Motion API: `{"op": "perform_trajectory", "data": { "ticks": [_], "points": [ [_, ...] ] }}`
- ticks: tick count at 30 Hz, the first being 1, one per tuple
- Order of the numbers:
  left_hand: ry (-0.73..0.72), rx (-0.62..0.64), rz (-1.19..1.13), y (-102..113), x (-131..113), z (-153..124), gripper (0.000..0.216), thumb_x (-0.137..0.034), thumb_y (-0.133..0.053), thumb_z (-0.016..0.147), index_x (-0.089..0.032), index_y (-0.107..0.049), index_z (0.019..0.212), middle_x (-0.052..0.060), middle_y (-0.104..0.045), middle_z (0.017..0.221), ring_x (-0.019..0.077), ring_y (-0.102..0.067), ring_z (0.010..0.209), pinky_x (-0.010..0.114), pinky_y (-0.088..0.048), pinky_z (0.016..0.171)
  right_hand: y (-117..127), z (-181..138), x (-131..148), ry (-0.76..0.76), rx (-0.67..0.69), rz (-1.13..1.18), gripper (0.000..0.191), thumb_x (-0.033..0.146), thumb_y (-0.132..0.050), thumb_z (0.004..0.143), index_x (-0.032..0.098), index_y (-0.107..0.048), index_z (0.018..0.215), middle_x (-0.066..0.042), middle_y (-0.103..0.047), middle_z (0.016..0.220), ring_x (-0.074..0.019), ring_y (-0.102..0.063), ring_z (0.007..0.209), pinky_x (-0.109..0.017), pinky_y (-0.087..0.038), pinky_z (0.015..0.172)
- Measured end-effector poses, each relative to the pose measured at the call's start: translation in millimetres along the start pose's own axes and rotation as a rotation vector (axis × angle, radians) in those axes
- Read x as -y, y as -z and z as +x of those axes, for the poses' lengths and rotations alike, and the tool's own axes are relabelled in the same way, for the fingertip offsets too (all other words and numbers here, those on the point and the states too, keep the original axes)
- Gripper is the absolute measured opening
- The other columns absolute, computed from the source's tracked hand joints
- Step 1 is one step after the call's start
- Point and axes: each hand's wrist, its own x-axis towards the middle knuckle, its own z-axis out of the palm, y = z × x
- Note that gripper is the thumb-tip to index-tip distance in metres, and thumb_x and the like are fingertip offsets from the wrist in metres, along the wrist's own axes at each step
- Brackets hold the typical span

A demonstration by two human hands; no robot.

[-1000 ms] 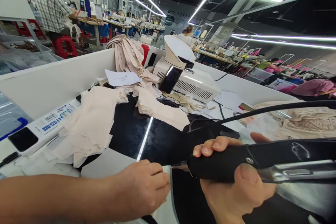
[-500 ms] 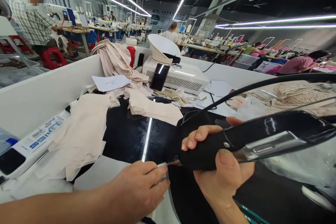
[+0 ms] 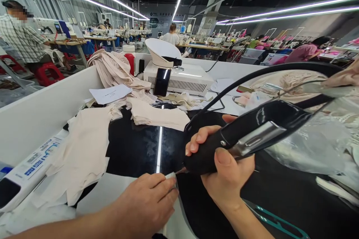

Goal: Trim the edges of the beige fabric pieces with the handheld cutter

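My right hand [image 3: 224, 171] is wrapped round a black corded hand tool [image 3: 204, 149] with a silver metal strip along its side. From the tool's front end a thin metal tip [image 3: 181, 171] reaches to the fingertips of my left hand [image 3: 146, 201]. Those fingers are pinched on a small pale grey piece [image 3: 171, 176], mostly hidden by the hand. Under my left hand and forearm lies a white sheet [image 3: 102, 188] with a curved edge, on a glossy black surface [image 3: 131, 149]. Stacked beige fabric pieces [image 3: 86, 134] are to the left, and another beige stack [image 3: 159, 115] is beyond the hands.
A white machine [image 3: 179, 82] with a phone [image 3: 162, 81] leaning on it stands at the back. Low white walls [image 3: 50, 93] border the table. Clear plastic bags [image 3: 311, 145] and a teal-edged item [image 3: 277, 220] lie right. The tool's thick black cable [image 3: 246, 78] arches over the table.
The camera view has shifted, so the surroundings appear further left. The tool's rear end has swung, and its cable and a fabric bundle now show at right. Both hands keep their grips.
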Motion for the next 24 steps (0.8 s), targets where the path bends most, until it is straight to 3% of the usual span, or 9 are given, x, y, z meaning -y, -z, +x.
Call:
{"op": "perform_trajectory", "data": {
  "ticks": [7,14,24],
  "points": [
    [0.001,-0.028,0.026,0.5,-0.6,1.1,0.027,-0.018,-0.052,0.119,-0.008,-0.077,0.121,0.01,-0.084,0.122,0.0206,-0.075,0.099,0.032,-0.061,0.081,-3.8,4.6,8.1,0.016,-0.049,-0.013,0.049,0.049,-0.092,0.088,0.034,-0.068,0.127,0.005,-0.067,0.079,-0.0161,-0.058,0.055,-0.028,-0.054,0.046],
    [0.003,0.02,0.033,0.8,-1.3,1.3,0.024,-0.017,-0.054,0.118,-0.008,-0.076,0.123,0.013,-0.083,0.124,0.0197,-0.076,0.099,0.03,-0.061,0.078,-3.6,-0.2,3.5,-0.014,-0.013,0.008,0.051,0.047,-0.095,0.086,0.032,-0.068,0.127,0.004,-0.069,0.081,-0.0163,-0.062,0.057,-0.029,-0.056,0.046],
    [0.025,-0.053,0.018,0.4,-2.4,4.2,0.023,-0.018,-0.055,0.117,-0.008,-0.076,0.119,0.011,-0.085,0.118,0.0196,-0.077,0.092,0.03,-0.063,0.076,-4.2,-0.6,2.9,0.017,-0.004,-0.011,0.043,0.046,-0.092,0.09,0.032,-0.069,0.123,0.005,-0.069,0.081,-0.0162,-0.063,0.055,-0.029,-0.057,0.047]
  ]
}}
